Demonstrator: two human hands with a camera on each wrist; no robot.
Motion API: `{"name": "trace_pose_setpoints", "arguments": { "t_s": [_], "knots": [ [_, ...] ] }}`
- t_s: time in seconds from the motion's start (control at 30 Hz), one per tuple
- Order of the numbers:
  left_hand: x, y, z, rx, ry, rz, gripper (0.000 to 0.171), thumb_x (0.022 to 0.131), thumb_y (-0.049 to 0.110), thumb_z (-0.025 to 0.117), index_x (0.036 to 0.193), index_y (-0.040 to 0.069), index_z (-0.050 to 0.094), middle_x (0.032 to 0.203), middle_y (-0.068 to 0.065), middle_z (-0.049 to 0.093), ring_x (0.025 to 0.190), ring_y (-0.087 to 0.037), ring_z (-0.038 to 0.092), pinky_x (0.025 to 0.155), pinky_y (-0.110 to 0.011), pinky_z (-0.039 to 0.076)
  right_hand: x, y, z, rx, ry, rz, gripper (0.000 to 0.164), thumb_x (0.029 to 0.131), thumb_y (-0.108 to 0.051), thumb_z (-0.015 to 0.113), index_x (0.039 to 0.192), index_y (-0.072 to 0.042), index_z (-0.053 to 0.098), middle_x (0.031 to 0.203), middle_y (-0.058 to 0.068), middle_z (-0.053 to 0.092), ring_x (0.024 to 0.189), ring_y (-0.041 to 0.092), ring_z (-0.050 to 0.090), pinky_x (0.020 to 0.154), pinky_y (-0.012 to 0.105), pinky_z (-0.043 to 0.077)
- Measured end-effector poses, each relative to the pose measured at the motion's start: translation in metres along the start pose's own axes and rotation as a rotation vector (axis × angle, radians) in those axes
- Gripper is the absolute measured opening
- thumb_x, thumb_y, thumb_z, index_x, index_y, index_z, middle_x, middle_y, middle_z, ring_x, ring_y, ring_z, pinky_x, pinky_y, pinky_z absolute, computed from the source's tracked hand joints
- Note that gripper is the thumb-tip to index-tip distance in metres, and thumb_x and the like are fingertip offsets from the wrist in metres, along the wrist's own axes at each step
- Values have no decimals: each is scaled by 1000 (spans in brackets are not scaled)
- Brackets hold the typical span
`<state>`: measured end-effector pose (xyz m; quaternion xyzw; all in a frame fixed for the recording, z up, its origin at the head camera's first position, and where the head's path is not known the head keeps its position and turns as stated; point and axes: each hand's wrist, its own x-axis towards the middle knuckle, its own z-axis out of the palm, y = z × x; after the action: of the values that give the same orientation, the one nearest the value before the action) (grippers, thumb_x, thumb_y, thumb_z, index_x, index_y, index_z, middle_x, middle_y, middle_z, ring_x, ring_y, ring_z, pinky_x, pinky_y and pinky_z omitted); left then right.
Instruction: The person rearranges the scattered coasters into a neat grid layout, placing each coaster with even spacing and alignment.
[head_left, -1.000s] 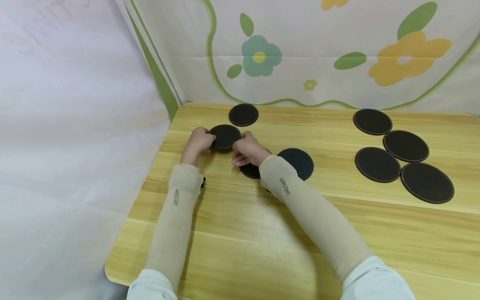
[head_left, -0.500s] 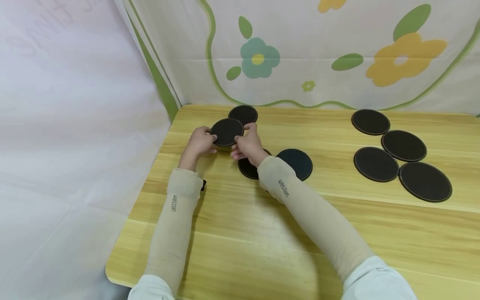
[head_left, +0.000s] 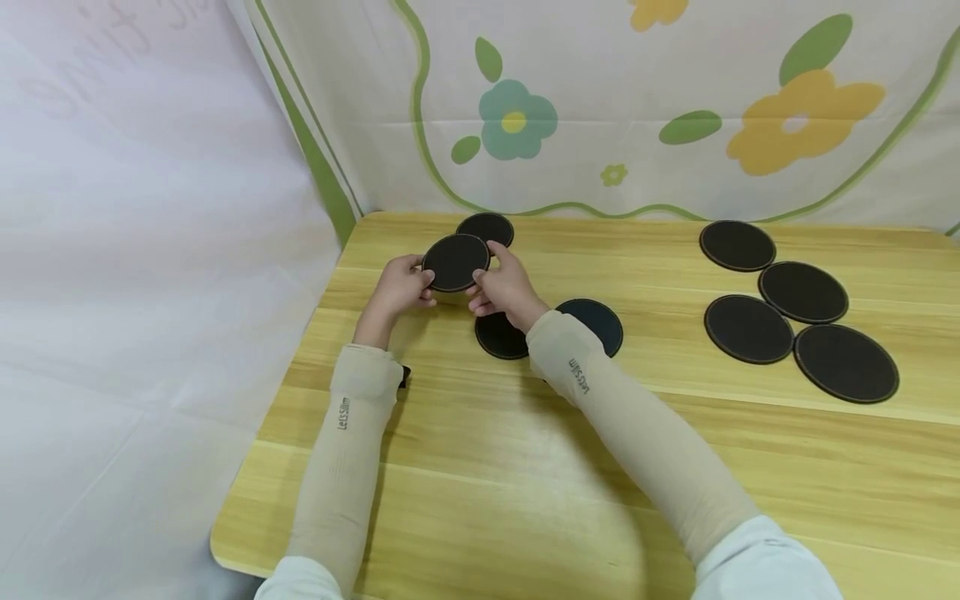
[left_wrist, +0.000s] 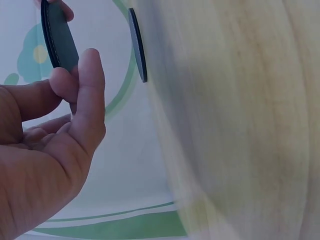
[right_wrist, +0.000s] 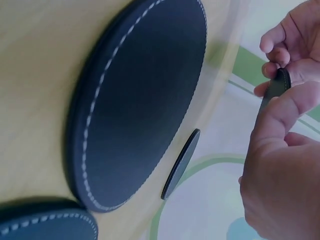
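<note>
Both hands hold one round black coaster with a stitched rim (head_left: 456,262), raised off the table and tilted towards me in the head view. My left hand (head_left: 397,287) pinches its left edge, thumb on the upper face. At the opposite edge, my right hand (head_left: 512,287) pinches it between thumb and fingers. The left wrist view catches the held coaster (left_wrist: 60,40) nearly edge-on, clear of the table. Just behind it lies another black coaster (head_left: 489,227), partly covered in the head view. Below my right hand rests a further coaster (head_left: 501,337).
A dark blue coaster (head_left: 596,323) lies partly hidden by the right sleeve (head_left: 637,433). Several black coasters (head_left: 750,329) sit in a close cluster on the right of the wooden table (head_left: 480,500). A flower-printed cloth (head_left: 570,167) hangs along the back edge.
The coaster has risen off the table and tipped towards me, moving slightly back and right with both hands. My right thumb has come onto its upper face.
</note>
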<state>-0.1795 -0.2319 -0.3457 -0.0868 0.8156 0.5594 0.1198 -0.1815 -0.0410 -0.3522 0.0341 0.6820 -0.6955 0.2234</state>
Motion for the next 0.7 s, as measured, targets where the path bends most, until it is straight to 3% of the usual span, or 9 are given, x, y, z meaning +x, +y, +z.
{"name": "trace_pose_setpoints", "arguments": {
  "t_s": [0.17, 0.47, 0.7],
  "knots": [
    [-2, -1, -1, -44, -18, 34, 50, 107, 9, 50, 155, 6, 39, 79, -12, 52, 61, -14, 52, 85, -50, 57, 0, -1, -6, -8, -23, 27, 70, 108, -12, 50, 164, -33, 14, 110, 30, 67, 53, 20, 62, 52, 30, 55],
    [-6, 0, 1, -79, -68, 114, 52, 107, 9, 48, 158, 9, 35, 97, -29, 56, 58, -12, 50, 75, -44, 60, -2, 2, -14, 15, -54, 16, 71, 108, -14, 48, 164, -36, 10, 101, 26, 68, 53, 21, 62, 53, 31, 56],
    [-5, 0, 5, -100, -97, 115, 54, 107, 8, 49, 159, 9, 33, 93, -25, 58, 57, -12, 50, 67, -35, 60, -5, 3, -19, 22, -62, 18, 70, 108, -14, 47, 163, -36, 10, 107, 31, 65, 52, 20, 61, 52, 30, 56]
  ]
}}
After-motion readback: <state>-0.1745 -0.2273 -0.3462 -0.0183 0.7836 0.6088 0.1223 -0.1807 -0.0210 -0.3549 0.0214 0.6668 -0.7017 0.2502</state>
